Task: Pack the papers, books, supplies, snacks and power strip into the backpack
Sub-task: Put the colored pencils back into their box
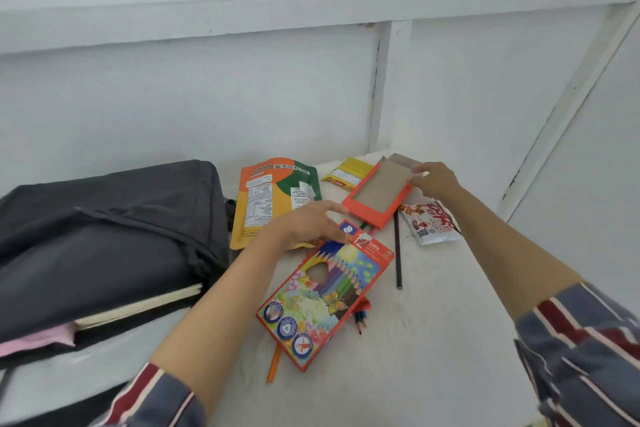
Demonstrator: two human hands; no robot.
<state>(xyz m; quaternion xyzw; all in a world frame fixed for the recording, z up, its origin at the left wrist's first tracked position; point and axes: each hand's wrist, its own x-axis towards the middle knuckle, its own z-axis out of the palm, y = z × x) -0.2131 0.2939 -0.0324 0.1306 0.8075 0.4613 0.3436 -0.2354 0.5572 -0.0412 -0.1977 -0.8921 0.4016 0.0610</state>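
- And the left hand (308, 224) lies straight-fingered on the far end of the pencil box (325, 295), its grip closed on nothing.
- The right hand (434, 180) has a pinching grip on the edge of the orange tray (377, 196), just beyond the box.
- The backpack (104, 236) lies left of the box on the counter (433, 340), with a book edge showing.
- A black pencil (398, 253) lies just right of the box.

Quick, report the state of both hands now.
Left hand: on the pencil box top end; grip cannot be told.
Right hand: fingers pinch the cardboard tray.
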